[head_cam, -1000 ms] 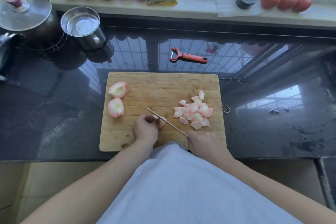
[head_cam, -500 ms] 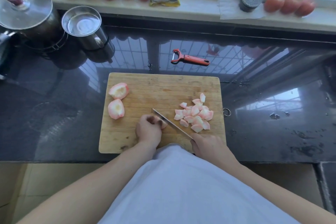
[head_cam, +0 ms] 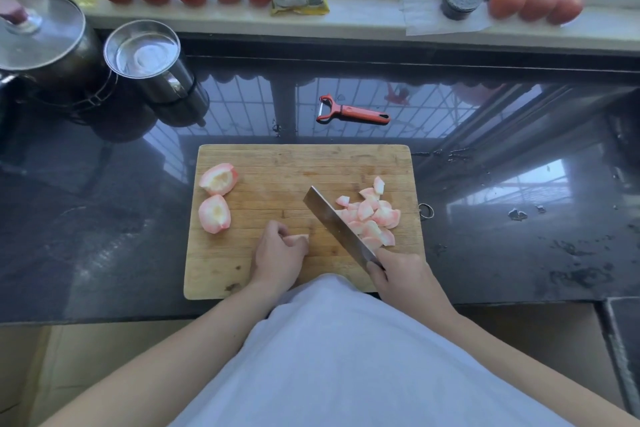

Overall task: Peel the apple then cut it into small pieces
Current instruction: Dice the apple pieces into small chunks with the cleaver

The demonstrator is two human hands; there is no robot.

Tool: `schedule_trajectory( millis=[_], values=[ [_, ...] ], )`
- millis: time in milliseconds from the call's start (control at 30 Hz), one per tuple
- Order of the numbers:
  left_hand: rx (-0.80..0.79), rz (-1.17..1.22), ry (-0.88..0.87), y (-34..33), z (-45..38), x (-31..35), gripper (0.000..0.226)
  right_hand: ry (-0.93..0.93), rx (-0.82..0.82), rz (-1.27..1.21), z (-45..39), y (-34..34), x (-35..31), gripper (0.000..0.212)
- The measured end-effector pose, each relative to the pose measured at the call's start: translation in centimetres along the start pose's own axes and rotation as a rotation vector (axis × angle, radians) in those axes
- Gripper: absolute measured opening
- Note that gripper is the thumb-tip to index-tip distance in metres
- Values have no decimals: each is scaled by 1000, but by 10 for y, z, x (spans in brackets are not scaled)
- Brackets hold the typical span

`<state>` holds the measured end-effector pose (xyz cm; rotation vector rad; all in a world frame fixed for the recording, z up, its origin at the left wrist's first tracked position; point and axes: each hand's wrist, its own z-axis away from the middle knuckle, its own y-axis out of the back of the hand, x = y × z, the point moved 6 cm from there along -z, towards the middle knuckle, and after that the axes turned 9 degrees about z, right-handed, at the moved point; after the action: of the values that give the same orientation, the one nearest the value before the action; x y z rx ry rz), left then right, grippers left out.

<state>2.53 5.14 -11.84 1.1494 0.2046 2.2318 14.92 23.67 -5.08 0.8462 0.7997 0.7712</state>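
Left hand (head_cam: 278,255) curls its fingers round a small apple wedge (head_cam: 298,238), pinning it to the wooden cutting board (head_cam: 277,166) near the 6 o'clock edge. Right hand (head_cam: 403,276) grips the knife (head_cam: 337,224) handle, blade tilted, running toward 11 o'clock, its flat side against the pile of cut pieces (head_cam: 372,217) at 3 o'clock. Two peeled apple chunks (head_cam: 216,196) wait at 9 o'clock on the board. An orange peeler (head_cam: 351,112) lies on the dark tabletop (head_cam: 519,253) just past 12 o'clock.
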Motion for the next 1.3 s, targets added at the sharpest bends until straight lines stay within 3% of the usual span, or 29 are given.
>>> schedule_trajectory(
  millis=[233, 433, 567, 667, 700, 833, 1033, 1167, 1300],
  values=[
    [-15, 226, 268, -5, 7, -11, 35, 49, -98, 70, 3, -5, -9, 35],
    [-45, 328, 347, -15, 9, -10, 56, 168, -103, 252, 6, -13, -14, 17],
    [-74, 427, 379, -20, 11, -13, 53, 200, -40, 289, 7, -16, -9, 20],
    [-82, 461, 390, -22, 13, -13, 53, 280, 56, 253, 13, -10, -13, 49],
    [-81, 463, 388, -22, 14, -12, 51, 309, 97, 233, 15, -7, -15, 51],
    [-88, 488, 389, -22, 15, -12, 46, 301, 139, 328, 16, 4, -17, 18],
    [-4, 374, 321, -14, 11, -14, 23, 292, 76, 339, 17, -3, -9, 44],
    [-15, 315, 309, -15, 11, -11, 26, 266, 28, 431, 16, -6, -8, 19],
    [-43, 374, 347, -16, 10, -11, 30, 333, 63, 427, 11, -2, -22, 18]
  ],
)
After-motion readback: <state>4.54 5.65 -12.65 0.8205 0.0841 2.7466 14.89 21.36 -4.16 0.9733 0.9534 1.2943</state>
